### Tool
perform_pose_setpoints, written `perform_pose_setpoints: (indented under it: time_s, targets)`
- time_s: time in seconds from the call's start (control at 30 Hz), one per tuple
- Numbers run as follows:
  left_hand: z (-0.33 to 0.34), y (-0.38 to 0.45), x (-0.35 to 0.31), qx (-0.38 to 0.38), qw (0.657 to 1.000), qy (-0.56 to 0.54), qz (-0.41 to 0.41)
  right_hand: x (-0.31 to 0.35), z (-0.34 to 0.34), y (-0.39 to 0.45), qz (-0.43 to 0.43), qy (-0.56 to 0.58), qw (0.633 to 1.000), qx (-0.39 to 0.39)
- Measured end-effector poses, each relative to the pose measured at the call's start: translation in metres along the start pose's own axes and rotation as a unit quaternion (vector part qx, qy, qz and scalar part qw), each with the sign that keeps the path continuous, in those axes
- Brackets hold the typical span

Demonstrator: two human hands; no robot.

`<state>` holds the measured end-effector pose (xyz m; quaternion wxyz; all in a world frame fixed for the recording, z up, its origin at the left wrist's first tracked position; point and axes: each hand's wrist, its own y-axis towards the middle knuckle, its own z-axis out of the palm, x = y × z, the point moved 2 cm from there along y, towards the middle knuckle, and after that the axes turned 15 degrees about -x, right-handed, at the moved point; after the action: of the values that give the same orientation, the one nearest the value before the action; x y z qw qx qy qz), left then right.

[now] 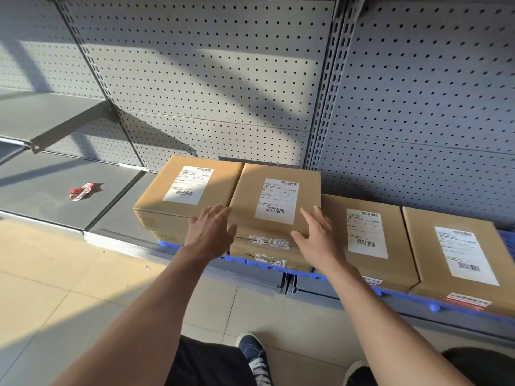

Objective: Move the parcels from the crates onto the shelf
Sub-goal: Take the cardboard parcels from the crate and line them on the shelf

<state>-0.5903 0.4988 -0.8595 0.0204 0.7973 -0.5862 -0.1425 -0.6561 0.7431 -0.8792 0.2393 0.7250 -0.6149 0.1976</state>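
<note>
Pegboard wall (211, 79): grey, perforated, slotted uprights; backs everything listed. Shelf (55, 188): grey metal base deck at the foot of the wall, sunlit in bands; a second, higher shelf panel (41, 115) on a bracket at far left. Floor (69, 296): pale tile, in front of the shelf. Crates (390, 292): blue plastic, only rims and edges showing under the parcels, sitting on the shelf deck right of centre. Parcels, four brown cartons with white barcode labels, ranged left to right along the wall: first parcel (184, 190), leftmost, touching the second; second parcel (276, 201), central, stacked on a lower carton (267, 252) with torn white tape on its front; third parcel (370, 240), just right of the second and lower; fourth parcel (457, 254), rightmost, beside the third, with a red-and-white sticker on its front face. Hands: apart, both bare, fingers straight and spread. Left hand (213, 232) at the near left corner of the second parcel, over the seam with the first; contact cannot be told. Right hand (317, 232) at the near right corner of the second parcel, fingers laid against its edge. Neither hand grips. Shoe (253, 355): blue canvas, white laces, on the floor below the hands. Wrapper (82, 190): small, red and white, crumpled, on the shelf deck left of the parcels.
</note>
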Motion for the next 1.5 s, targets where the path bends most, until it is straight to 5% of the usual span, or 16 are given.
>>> perform_pose_setpoints:
  time_s: [0.23,0.4,1.07,1.5]
  targets:
    - [-0.032,-0.018,-0.06,-0.038,0.996,-0.026,0.076,0.009,-0.064,-0.029,-0.077,-0.037,0.995,-0.044]
    - [-0.058,-0.036,-0.118,-0.043,0.989,-0.017,0.139,-0.01,-0.105,-0.063,-0.101,-0.117,0.988,0.0]
    - [-0.136,-0.122,-0.318,-0.06,0.941,-0.084,0.323,-0.08,-0.308,-0.179,0.05,-0.182,0.972,-0.138]
    - [-0.114,-0.216,-0.491,0.015,0.88,-0.092,0.466,-0.206,-0.399,-0.304,0.206,-0.178,0.944,-0.189]
